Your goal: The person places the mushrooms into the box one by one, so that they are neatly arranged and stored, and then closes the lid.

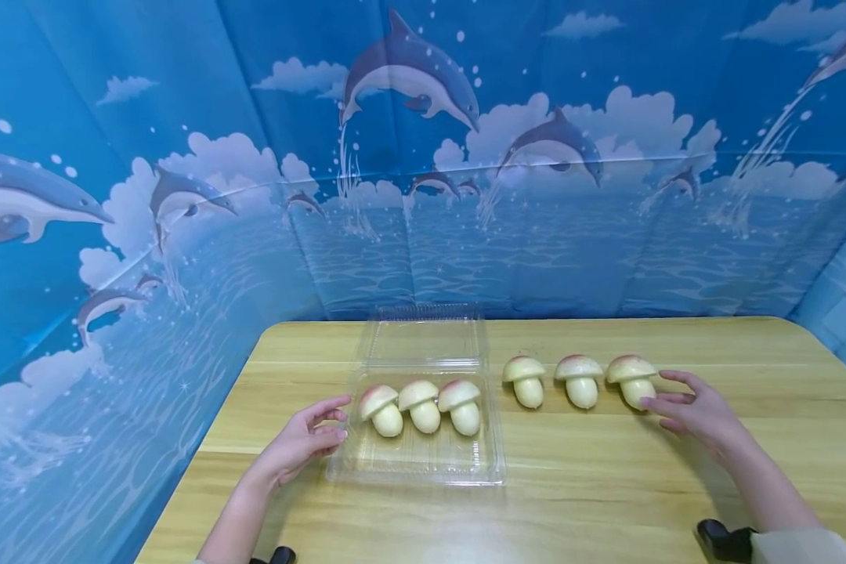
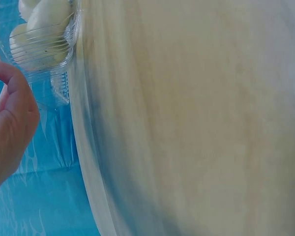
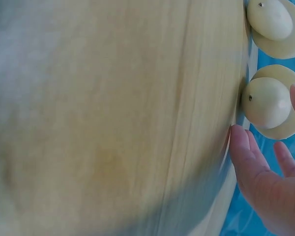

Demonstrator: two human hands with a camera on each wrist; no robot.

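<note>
Three toy mushrooms with pale stems and pink-tinged caps, the middle one (image 1: 421, 407) among them, lie side by side in a clear plastic clamshell box (image 1: 416, 472). Its lid (image 1: 426, 341) is folded back behind it. My left hand (image 1: 305, 439) is at the box's left edge, fingers loosely bent; whether they touch the rim I cannot tell. Right of the box, three more mushrooms stand in a row on the table: a left one (image 1: 527, 381), a middle one (image 1: 580, 381) and a right one (image 1: 633, 381). My right hand (image 1: 698, 415) is beside the right mushroom, fingers spread and not closed round it.
The wooden table (image 1: 571, 501) has rounded far corners. Behind it and along the left hangs a blue curtain (image 1: 423, 235) printed with dolphins and clouds. Black straps or mounts (image 1: 724, 540) show near the wrists at the bottom of the head view.
</note>
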